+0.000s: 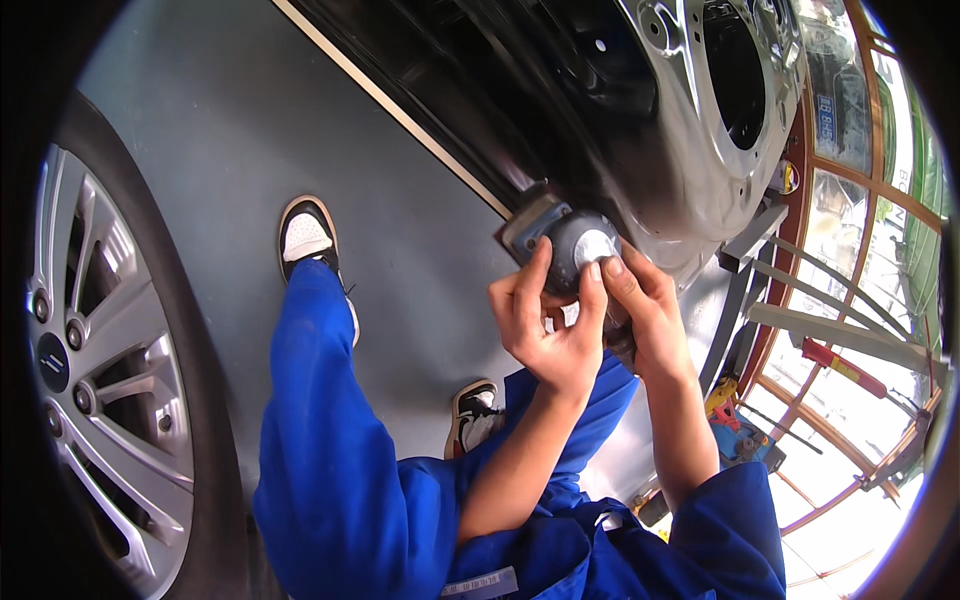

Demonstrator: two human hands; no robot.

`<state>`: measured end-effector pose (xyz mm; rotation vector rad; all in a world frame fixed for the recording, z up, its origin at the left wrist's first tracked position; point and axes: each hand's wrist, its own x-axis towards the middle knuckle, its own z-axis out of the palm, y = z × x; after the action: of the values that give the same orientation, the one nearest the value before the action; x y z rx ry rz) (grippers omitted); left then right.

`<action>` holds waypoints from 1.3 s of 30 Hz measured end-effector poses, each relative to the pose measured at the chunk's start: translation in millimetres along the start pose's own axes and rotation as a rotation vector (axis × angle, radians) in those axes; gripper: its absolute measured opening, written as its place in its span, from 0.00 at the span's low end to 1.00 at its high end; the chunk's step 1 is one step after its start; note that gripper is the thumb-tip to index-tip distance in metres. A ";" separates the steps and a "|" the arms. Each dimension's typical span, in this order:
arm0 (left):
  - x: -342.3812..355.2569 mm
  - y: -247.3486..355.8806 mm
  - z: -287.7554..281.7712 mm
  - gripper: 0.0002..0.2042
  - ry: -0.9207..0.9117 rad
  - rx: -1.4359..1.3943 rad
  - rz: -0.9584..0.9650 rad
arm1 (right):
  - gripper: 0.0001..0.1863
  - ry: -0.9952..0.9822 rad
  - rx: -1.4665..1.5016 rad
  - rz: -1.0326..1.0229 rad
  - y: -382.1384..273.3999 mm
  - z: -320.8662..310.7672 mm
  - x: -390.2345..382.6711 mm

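Both hands are raised in front of me around a dark grey palm sander [572, 250] with a rounded top and a pale round patch. My left hand [550, 325] is closed on its left and near side, the index finger up against the housing. From the right, my right hand [650, 305] wraps round it with the thumb pressed on top, close to the left thumb. The sander's squarish, dark end points away to the left, near the edge of a black car door panel [600, 110]. Its underside and the hidden fingers do not show.
A car wheel [120, 370] with silver spokes stands at the left. My legs and shoes are on the grey floor [200, 160]. Right of the door panel are a metal stand [840, 335], a red-handled tool [845, 368], and large framed windows [840, 220].
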<state>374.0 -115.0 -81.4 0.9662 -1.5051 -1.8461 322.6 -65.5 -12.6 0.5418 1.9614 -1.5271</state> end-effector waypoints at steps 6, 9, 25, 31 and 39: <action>12.1 8.4 2.3 0.23 0.034 -0.073 -0.094 | 0.26 -0.002 0.036 -0.014 -0.5 4.7 3.5; 5.9 5.1 -3.1 0.22 0.021 0.006 -0.032 | 0.26 0.027 0.025 -0.019 6.7 4.7 -2.7; 25.9 11.4 1.7 0.23 -0.018 -0.017 -0.092 | 0.26 0.055 0.046 -0.040 -1.0 11.7 7.7; 21.2 8.3 -1.5 0.24 -0.031 0.031 -0.041 | 0.28 0.062 0.057 0.017 3.0 6.2 0.8; 31.6 12.2 -9.8 0.22 -0.177 0.081 -0.043 | 0.28 0.079 0.051 -0.005 0.3 13.4 2.7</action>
<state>363.4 -148.2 -76.3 0.8975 -1.6872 -1.9577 323.5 -78.5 -16.9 0.6272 1.9890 -1.5845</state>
